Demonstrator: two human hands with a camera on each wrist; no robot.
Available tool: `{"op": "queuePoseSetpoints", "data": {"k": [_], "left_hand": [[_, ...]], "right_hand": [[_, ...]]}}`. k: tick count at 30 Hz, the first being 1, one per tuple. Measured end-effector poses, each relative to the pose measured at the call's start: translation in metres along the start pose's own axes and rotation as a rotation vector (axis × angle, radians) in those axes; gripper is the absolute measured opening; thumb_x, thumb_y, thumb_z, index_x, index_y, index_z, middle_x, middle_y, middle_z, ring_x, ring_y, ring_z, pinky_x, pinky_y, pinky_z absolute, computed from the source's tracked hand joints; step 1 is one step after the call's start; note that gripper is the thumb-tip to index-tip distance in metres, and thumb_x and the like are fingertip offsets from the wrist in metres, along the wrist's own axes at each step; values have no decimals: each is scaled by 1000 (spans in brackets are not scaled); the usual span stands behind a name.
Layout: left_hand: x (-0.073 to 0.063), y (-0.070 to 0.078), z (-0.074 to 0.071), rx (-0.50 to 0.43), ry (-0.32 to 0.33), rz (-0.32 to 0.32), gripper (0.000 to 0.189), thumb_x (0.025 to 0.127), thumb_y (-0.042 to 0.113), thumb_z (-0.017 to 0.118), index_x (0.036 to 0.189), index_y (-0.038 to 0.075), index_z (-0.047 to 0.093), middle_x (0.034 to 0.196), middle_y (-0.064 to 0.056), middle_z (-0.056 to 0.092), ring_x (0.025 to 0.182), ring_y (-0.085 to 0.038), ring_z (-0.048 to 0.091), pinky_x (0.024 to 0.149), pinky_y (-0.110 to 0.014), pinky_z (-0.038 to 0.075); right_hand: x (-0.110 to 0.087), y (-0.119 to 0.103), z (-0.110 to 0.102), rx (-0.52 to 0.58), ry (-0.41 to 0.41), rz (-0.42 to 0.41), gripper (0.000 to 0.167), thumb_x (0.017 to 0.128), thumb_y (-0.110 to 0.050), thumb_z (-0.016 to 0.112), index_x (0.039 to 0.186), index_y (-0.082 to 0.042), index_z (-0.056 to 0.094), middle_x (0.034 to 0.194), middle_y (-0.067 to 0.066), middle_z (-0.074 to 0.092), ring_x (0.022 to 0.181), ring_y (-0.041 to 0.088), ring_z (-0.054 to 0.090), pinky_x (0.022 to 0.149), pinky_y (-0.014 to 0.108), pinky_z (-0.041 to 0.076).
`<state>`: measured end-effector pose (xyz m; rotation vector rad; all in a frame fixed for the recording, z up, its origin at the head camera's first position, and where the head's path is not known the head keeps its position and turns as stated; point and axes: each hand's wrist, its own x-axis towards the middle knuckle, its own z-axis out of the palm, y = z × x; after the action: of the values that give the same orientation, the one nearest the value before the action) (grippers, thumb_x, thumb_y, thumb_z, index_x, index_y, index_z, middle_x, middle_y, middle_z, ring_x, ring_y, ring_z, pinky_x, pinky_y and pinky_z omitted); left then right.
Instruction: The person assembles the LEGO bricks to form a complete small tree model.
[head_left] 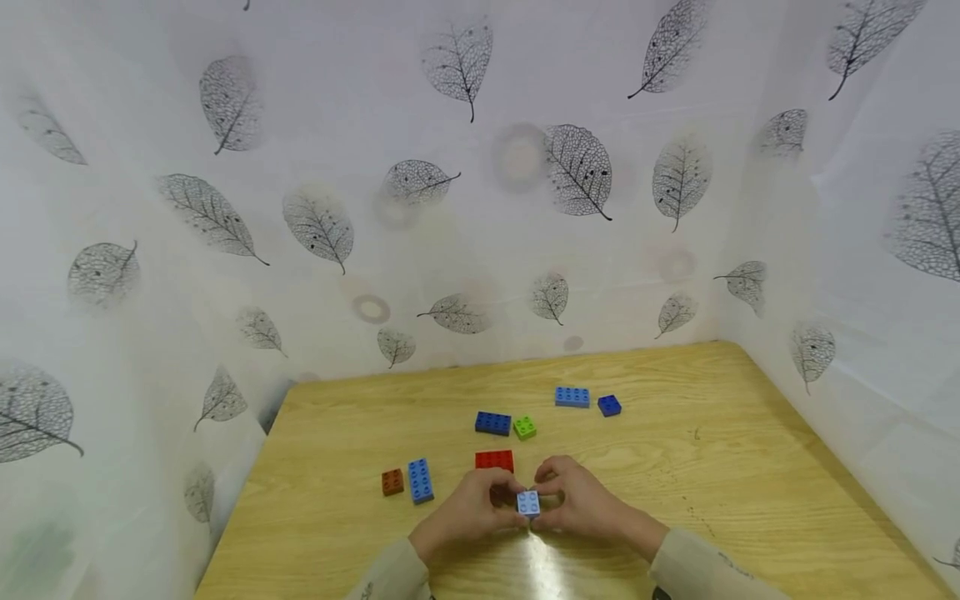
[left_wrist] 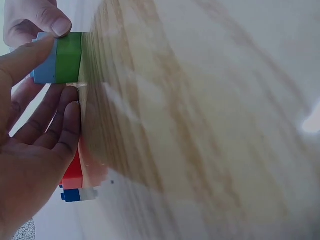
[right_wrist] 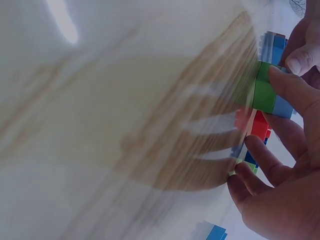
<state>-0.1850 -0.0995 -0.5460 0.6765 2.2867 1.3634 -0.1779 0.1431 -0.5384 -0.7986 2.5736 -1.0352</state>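
Both hands meet at a small light blue toy brick [head_left: 528, 503] with studs on top, near the table's front. In the left wrist view it sits on a green brick [left_wrist: 68, 57] that stands on or just above the tabletop. My left hand [head_left: 480, 506] pinches the light blue brick from the left, thumb on the near side. From the right, my right hand [head_left: 583, 502] pinches the same stack between thumb and fingers. Just beyond the left fingers lies a red brick [head_left: 494, 460], partly hidden by that hand.
Behind lie a dark blue brick [head_left: 492, 423], a lime brick [head_left: 525, 427], a blue brick [head_left: 572, 397] and a small dark blue brick [head_left: 609, 405]. On the left are a long blue brick [head_left: 421, 481] and a brown brick [head_left: 392, 482]. A leaf-patterned curtain [head_left: 480, 242] borders the wooden table [head_left: 720, 433].
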Motion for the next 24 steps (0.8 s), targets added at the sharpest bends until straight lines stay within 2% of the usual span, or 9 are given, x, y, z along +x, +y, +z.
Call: {"op": "queuePoseSetpoints", "data": {"k": [7,14,20,24], "left_hand": [[2,-5,2,-59,-1,-37,22,88,21,88,106,21,76,101,8,71,91,-8,65,80,-22,52],[5,-9,-1,-83,-24,-28,24,88,25,88,108,23,75,101,9,72,89,-7,64,79,-22,52],[4,-8,-1,-78,-24,-36,25,87,23,88,108,22,76,100,7,71,88,-8,63,78,-22,51],[2,-6,-1,-84,-20,-57,26,87,23,89,109,21,76,101,7,71,89,-8,63,78,-21,51]], "right_hand": [[-2,3,0,-5,9,-19,51,86,-40,88,124,-9,78,129,4,61,123,26,54,103,45,48],[-2,8,-1,-81,19,-66,39,86,-39,87,118,-19,81,128,-2,64,125,23,56,107,52,49],[-4,14,-15,-88,-20,-64,40,89,-35,85,125,-21,77,133,-2,66,127,26,60,107,55,50],[-5,23,-30,-106,44,-54,37,91,-32,83,123,-16,77,130,2,69,122,29,64,103,55,53]]}}
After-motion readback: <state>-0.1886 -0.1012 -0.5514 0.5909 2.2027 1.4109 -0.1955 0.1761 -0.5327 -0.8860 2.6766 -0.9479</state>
